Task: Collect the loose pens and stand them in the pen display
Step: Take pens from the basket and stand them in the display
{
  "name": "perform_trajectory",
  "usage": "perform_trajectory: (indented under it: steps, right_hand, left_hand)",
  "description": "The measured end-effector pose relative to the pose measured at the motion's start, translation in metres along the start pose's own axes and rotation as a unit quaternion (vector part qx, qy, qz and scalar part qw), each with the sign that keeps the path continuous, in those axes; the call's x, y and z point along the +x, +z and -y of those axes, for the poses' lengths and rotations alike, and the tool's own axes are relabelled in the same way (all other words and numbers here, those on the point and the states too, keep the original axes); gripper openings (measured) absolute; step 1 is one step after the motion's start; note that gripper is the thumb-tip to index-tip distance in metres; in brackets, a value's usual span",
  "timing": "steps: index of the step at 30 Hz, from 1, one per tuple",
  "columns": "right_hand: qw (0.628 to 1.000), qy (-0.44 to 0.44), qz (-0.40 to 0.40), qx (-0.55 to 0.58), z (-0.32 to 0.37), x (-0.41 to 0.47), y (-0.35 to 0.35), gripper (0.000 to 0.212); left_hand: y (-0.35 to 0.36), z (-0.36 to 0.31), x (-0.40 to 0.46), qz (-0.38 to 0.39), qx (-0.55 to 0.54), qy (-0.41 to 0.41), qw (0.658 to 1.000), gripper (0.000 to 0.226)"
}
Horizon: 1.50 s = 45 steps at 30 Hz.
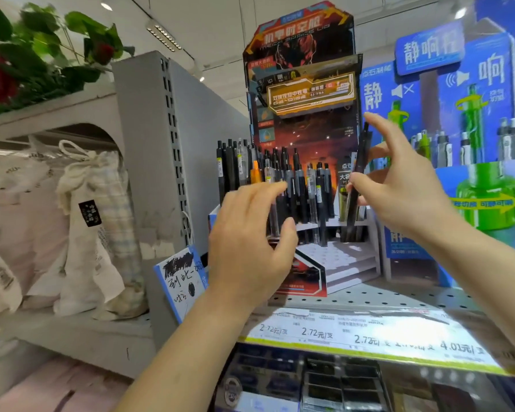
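Observation:
The pen display (348, 263) is a tall red and black cardboard stand on the shelf, with several black and grey pens (298, 185) upright in its tiers. My right hand (399, 185) pinches one black pen (359, 173) and holds it nearly upright over the display's right side, its tip down among the slots. My left hand (250, 233) hovers in front of the standing pens with relaxed fingers, its fingertips close to them, holding nothing.
A blue pen display (473, 114) stands right beside the red one. The perforated shelf (384, 295) carries price labels (339, 334) along its front edge. A scribble pad (182, 278) leans at the left. Cloth bags (92, 227) fill the neighbouring shelf bay.

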State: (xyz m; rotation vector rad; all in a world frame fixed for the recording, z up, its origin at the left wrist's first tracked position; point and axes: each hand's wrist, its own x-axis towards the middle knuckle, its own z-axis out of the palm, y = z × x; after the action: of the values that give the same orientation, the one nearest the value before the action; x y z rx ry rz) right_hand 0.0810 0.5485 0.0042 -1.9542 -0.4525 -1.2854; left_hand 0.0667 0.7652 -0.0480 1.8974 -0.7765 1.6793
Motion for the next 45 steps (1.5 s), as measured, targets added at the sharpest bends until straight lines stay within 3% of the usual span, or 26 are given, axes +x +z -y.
perform_trajectory:
  steps: [2,7,15,24,33,45]
  right_hand:
    - [1.000,-0.016,0.000,-0.020,0.000,-0.003,0.003,0.079]
    - [0.996,-0.050,-0.016,-0.065,0.005,-0.007,0.010,0.076]
    - [0.991,-0.060,0.003,-0.120,0.018,-0.013,0.038,0.077]
    - [0.980,-0.057,0.026,-0.190,0.009,-0.011,0.054,0.078]
    - [0.986,-0.017,-0.003,-0.167,0.005,-0.015,0.061,0.079]
    - [0.968,0.045,0.085,-0.233,0.005,-0.017,0.068,0.083]
  left_hand:
    - [0.002,0.012,-0.013,-0.006,0.033,-0.010,0.999,0.048]
    - [0.008,0.017,-0.017,0.069,0.065,-0.096,0.991,0.064]
    - [0.009,0.026,-0.020,0.081,0.020,-0.156,0.984,0.086]
    - [0.010,0.031,-0.022,0.076,-0.005,-0.141,0.987,0.077]
    - [0.007,0.030,-0.024,0.076,-0.041,-0.141,0.986,0.070]
    - [0.007,0.032,-0.025,0.069,-0.056,-0.144,0.986,0.065]
